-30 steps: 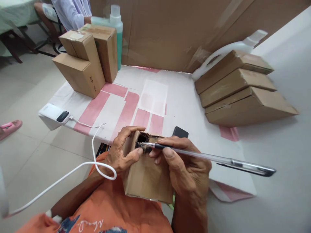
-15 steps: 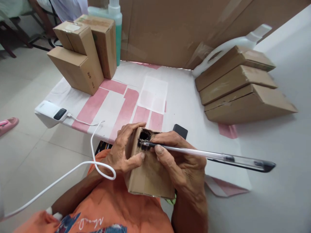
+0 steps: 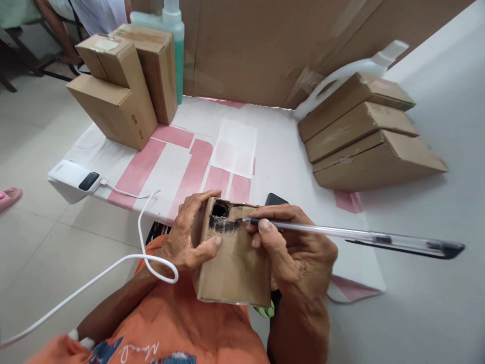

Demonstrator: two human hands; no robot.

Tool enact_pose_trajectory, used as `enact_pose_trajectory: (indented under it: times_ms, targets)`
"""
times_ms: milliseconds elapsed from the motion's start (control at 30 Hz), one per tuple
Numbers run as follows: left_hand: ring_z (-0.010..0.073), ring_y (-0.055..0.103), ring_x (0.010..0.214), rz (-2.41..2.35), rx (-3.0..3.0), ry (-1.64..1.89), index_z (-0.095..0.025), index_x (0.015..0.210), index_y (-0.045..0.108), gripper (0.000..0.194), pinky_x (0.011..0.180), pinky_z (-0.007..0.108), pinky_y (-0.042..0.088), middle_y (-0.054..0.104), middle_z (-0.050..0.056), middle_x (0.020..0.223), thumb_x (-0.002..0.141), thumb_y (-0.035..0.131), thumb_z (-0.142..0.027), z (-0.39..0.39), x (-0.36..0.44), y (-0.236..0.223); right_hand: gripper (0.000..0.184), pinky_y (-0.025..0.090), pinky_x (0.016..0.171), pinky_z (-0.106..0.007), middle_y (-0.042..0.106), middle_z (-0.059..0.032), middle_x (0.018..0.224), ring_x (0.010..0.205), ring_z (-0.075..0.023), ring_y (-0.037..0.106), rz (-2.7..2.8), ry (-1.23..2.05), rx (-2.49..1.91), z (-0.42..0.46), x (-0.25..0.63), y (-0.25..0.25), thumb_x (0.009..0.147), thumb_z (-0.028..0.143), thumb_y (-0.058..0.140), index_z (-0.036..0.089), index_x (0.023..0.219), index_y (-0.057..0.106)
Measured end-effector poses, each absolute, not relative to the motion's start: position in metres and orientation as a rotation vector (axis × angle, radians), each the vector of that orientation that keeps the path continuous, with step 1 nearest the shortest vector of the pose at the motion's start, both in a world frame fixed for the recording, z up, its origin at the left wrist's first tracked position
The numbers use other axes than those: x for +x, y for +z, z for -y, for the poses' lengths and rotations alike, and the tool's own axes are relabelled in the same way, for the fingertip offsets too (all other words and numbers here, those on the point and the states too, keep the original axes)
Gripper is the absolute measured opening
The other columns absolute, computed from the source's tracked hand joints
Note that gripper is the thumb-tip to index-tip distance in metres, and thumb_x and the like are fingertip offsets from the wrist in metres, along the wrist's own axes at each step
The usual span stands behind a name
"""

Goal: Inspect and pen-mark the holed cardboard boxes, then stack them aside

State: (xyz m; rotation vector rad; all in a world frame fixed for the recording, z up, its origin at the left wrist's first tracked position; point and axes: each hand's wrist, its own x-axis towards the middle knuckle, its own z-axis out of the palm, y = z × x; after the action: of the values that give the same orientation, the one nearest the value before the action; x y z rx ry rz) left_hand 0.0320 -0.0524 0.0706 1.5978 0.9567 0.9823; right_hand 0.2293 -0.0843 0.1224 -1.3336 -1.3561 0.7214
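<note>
My left hand (image 3: 192, 232) grips the left side of a small brown cardboard box (image 3: 235, 268), its thumb lying on the top face. Near the far left corner of that face is a dark hole, with black scribbled ink around it. My right hand (image 3: 293, 247) pinches a clear-barrelled pen (image 3: 341, 232) with a black tip and black cap end. The pen's tip is at the box face, just right of the black marks. The pen's long barrel points to the right. Beneath the box, its underside is hidden.
Cardboard boxes (image 3: 113, 111) and a bottle of green liquid (image 3: 179, 60) stand back left; stacked boxes (image 3: 364, 126) and a white jug (image 3: 341, 76) stand right. A white power bank (image 3: 71, 174) trails a cable (image 3: 142, 227). A dark phone (image 3: 276, 198) and thin white sheet (image 3: 235, 146) lie on the table.
My right hand and the pen have moved right, so the tip has left the hole's edge and the black marks show. My left hand still holds the box.
</note>
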Motion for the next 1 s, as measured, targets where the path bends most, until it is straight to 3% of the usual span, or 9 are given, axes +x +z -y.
enact_pose_trajectory:
  times_ms: [233,333,400,500,567,633,700,867,1000]
  targets:
    - [0.0388,0.055,0.14,-0.971,1.526,0.973,-0.027,0.152,0.049,0.074,0.119,0.054,0.043,0.058,0.012,0.154,0.083,0.073,-0.039,0.053,0.031,0.071,0.008,0.056,0.06,-0.024,0.072,-0.0001,0.084,0.066,-0.0131,0.069,1.323,0.679,-1.385,0.075,0.216,0.128,0.1,0.029,0.07,0.023,0.095,0.073]
    - [0.0387,0.056,0.14,-0.989,1.481,0.961,-0.026,0.154,0.049,0.073,0.117,0.053,0.047,0.057,0.013,0.155,0.085,0.071,-0.041,0.054,0.028,0.07,0.011,0.058,0.064,-0.026,0.077,-0.0039,0.104,0.075,-0.0141,0.072,1.256,0.706,-1.278,0.066,0.217,0.135,0.102,0.033,0.067,0.023,0.099,0.071]
    - [0.0367,0.059,0.136,-0.993,1.451,0.971,-0.025,0.154,0.05,0.073,0.114,0.05,0.05,0.056,0.013,0.155,0.087,0.071,-0.043,0.054,0.025,0.068,0.014,0.054,0.057,-0.024,0.077,-0.0052,0.115,0.075,-0.0134,0.073,1.134,0.647,-1.213,0.051,0.23,0.133,0.105,0.037,0.062,0.024,0.104,0.064]
    - [0.0332,0.063,0.13,-1.026,1.383,0.98,-0.026,0.154,0.05,0.072,0.106,0.044,0.056,0.057,0.011,0.154,0.089,0.071,-0.048,0.054,0.023,0.068,0.016,0.044,0.049,-0.022,0.076,-0.0012,0.095,0.061,-0.0114,0.066,1.039,0.486,-1.346,0.022,0.266,0.108,0.107,0.04,0.056,0.024,0.104,0.053]
    - [0.0323,0.064,0.127,-1.052,1.351,0.975,-0.027,0.153,0.051,0.072,0.101,0.04,0.057,0.058,0.01,0.153,0.088,0.072,-0.051,0.054,0.022,0.069,0.016,0.046,0.056,-0.023,0.069,0.0034,0.074,0.055,-0.0114,0.06,1.146,0.456,-1.648,0.006,0.288,0.081,0.104,0.033,0.058,0.024,0.093,0.051]
    - [0.0323,0.064,0.127,-1.065,1.338,0.972,-0.029,0.152,0.052,0.072,0.101,0.039,0.057,0.059,0.009,0.152,0.088,0.073,-0.054,0.055,0.022,0.07,0.02,0.049,0.066,-0.025,0.065,0.0043,0.065,0.061,-0.0133,0.064,1.34,0.481,-2.001,-0.002,0.297,0.055,0.098,0.026,0.064,0.024,0.084,0.05]
    - [0.0332,0.063,0.13,-1.075,1.329,0.978,-0.029,0.151,0.054,0.071,0.104,0.04,0.057,0.06,0.008,0.151,0.088,0.073,-0.055,0.055,0.022,0.071,0.02,0.05,0.073,-0.027,0.069,0.0021,0.07,0.072,-0.0156,0.071,1.46,0.471,-2.148,-0.001,0.291,0.034,0.098,0.024,0.063,0.023,0.083,0.051]
    - [0.0359,0.06,0.136,-1.091,1.315,0.975,-0.028,0.15,0.054,0.071,0.11,0.044,0.054,0.059,0.009,0.151,0.087,0.073,-0.055,0.056,0.023,0.072,0.018,0.051,0.076,-0.027,0.075,-0.0036,0.084,0.087,-0.0182,0.077,1.513,0.451,-2.174,0.009,0.267,0.015,0.105,0.024,0.05,0.022,0.087,0.051]
    - [0.0366,0.06,0.137,-1.096,1.32,0.978,-0.028,0.15,0.054,0.072,0.112,0.045,0.053,0.06,0.009,0.151,0.086,0.073,-0.055,0.054,0.025,0.073,0.014,0.055,0.085,-0.036,0.078,-0.0124,0.095,0.097,-0.0273,0.078,1.506,0.515,-2.266,0.006,0.275,0.01,0.103,0.031,0.062,0.019,0.098,0.057]
